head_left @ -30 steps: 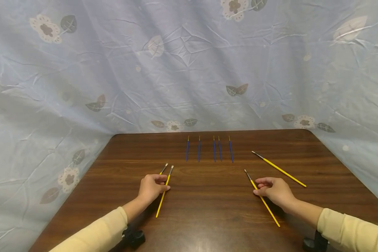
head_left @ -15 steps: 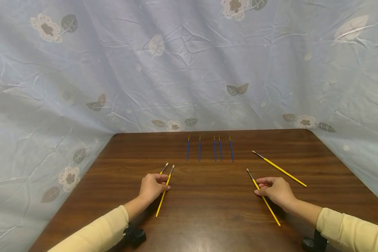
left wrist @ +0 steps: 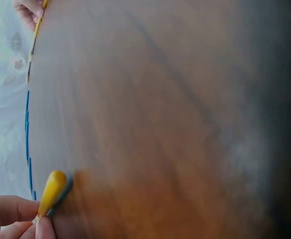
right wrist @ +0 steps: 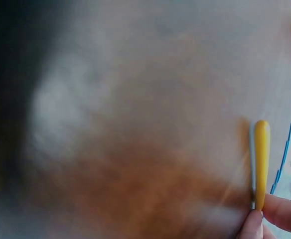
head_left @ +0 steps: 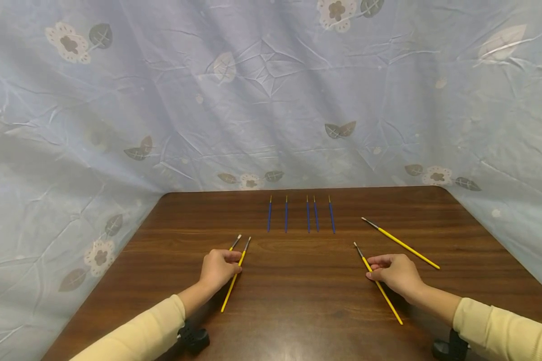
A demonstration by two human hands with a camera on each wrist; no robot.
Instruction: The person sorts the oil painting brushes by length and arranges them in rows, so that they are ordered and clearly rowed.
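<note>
So that control is presumably eased, separate slim yellow-handled paintbrushes [head_left: 228,296] are pinched near mid-length by left hand [head_left: 216,268] and right hand [head_left: 397,276].

The yellow brush [head_left: 231,287] in the left hand [head_left: 217,269], left of centre in the frame, now leans more than it did a second ago: its bristle end [head_left: 249,238] sits slightly farther right, its lower end slightly farther left. Those bristles, broad and pale at first, now look narrow, as though seen nearer edge-on. The left thumb [head_left: 236,269] shows its tip a little farther left. In the lower right of the frame, the yellow brush [head_left: 385,295] in the right hand [head_left: 398,274] has shifted slightly rightward, mostly at its bristle end; the right thumb's tip has edged right too.
</note>
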